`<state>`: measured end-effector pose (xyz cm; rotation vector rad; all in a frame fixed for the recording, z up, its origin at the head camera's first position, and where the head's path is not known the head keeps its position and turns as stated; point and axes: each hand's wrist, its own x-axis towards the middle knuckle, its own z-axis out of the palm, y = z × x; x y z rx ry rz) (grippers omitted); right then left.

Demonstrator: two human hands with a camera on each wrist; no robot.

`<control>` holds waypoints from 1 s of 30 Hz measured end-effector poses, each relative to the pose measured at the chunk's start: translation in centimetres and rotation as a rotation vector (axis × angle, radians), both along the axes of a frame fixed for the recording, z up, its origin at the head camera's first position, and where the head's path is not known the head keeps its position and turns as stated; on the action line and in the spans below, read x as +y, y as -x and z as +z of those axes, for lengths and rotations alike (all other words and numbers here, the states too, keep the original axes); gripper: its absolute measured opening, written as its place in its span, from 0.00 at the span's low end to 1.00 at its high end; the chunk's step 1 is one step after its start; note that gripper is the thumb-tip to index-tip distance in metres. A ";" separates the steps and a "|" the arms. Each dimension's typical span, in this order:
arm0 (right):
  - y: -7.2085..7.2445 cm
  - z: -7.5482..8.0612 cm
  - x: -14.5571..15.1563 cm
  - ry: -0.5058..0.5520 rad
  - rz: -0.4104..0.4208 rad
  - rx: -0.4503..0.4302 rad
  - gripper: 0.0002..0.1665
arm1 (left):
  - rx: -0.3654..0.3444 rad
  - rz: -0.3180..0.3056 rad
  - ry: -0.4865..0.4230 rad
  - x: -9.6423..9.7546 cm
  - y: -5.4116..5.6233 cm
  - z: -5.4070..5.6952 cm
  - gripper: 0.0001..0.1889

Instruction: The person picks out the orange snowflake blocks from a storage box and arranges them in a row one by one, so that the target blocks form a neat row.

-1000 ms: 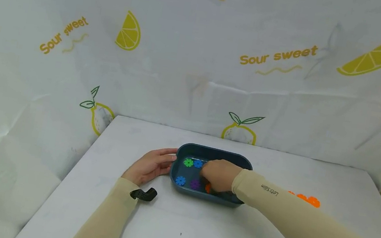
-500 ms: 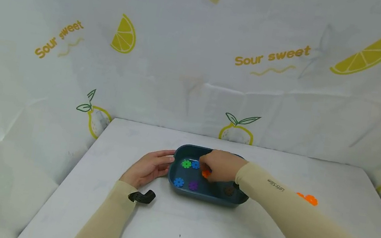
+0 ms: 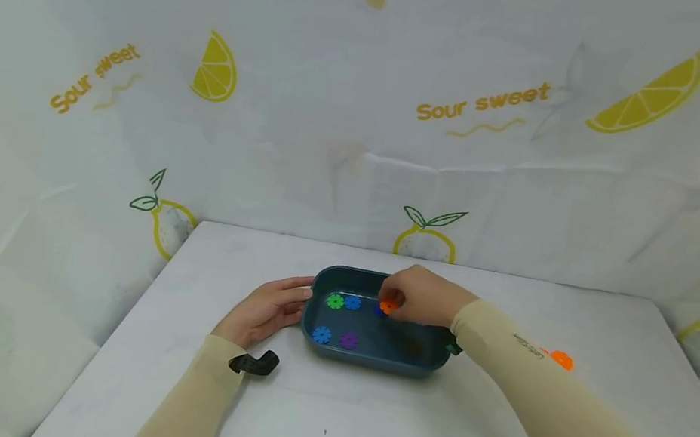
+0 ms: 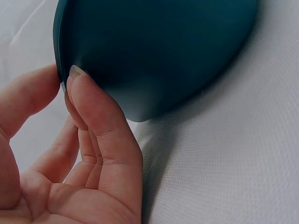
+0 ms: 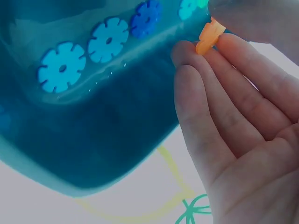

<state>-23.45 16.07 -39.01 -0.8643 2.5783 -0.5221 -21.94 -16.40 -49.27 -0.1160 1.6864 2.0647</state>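
Observation:
My left hand (image 3: 267, 310) holds the left end of the dark teal tray (image 3: 368, 361); in the left wrist view its thumb and fingers (image 4: 105, 116) meet at the rim. Above the back part of the tray, my right hand (image 3: 427, 294) pinches an orange snowflake building disc (image 3: 387, 306). The disc (image 5: 211, 36) is seen edge-on in the right wrist view. Inside the tray lie a green disc (image 3: 335, 301), blue discs (image 3: 353, 302) and a purple disc (image 3: 349, 340). A dark blue disc (image 5: 146, 18) is just below the orange one. My right hand partly hides the back row.
More orange discs (image 3: 561, 360) lie on the white table (image 3: 320, 405) right of the tray, partly behind my right sleeve (image 3: 521, 353). A dim brownish disc (image 3: 415, 347) is at the tray's front right. A lemon-printed cloth (image 3: 303, 165) hangs behind the table.
My right hand has risen from low in the tray toward its back right, and the orange disc has come along from the front row. My left hand stays at the tray's end.

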 end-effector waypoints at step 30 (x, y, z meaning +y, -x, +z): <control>-4.8 -0.7 12.4 0.285 -0.376 0.163 0.18 | -0.008 0.003 -0.004 0.0 -0.3 -0.2 0.27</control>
